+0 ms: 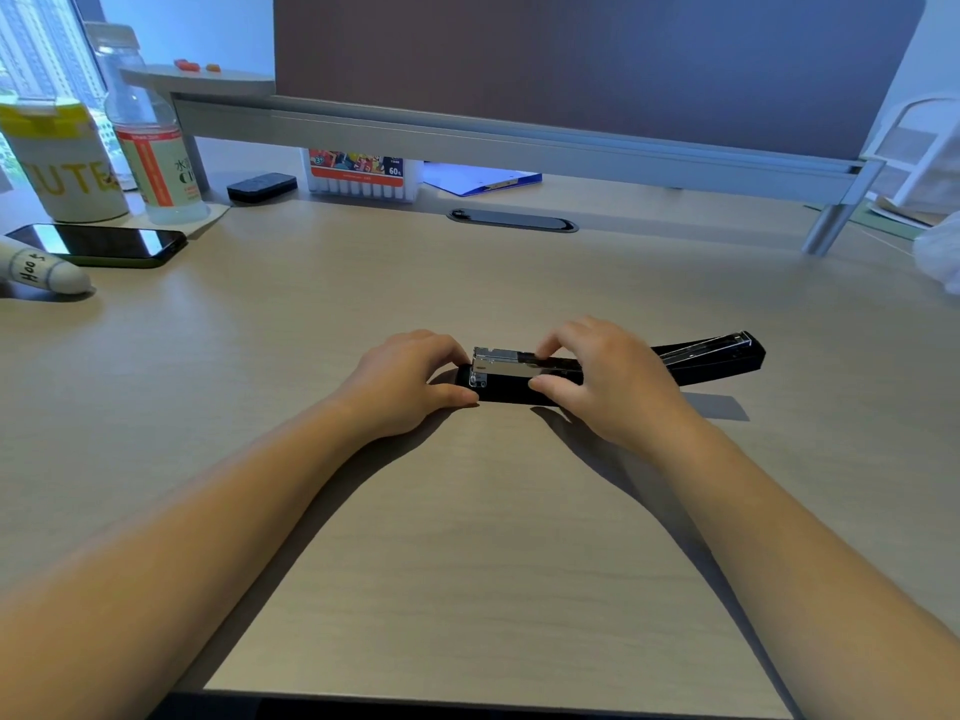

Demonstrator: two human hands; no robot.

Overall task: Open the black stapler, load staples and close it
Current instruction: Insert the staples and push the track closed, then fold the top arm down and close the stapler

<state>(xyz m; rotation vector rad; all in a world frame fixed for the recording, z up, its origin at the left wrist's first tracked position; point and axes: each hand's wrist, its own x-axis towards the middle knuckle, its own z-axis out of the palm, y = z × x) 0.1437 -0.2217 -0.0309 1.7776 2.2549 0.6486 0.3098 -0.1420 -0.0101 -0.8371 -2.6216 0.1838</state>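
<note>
The black stapler (511,379) lies on the wooden desk, opened flat. Its lid (719,356) is swung out to the right and its shiny metal staple channel (501,362) faces up. My left hand (410,379) grips the stapler's left end, thumb on the near side of the base. My right hand (605,379) rests over the middle, with fingertips on top of the channel and the thumb against the near side. Whether staples lie under those fingers is hidden.
A phone (104,245), a white cup (62,163) and a plastic bottle (150,148) stand at the far left. A marker box (361,176), a small black case (262,187) and a blue clipboard (480,180) sit under the monitor shelf (519,142). Crumpled white material (940,252) lies far right.
</note>
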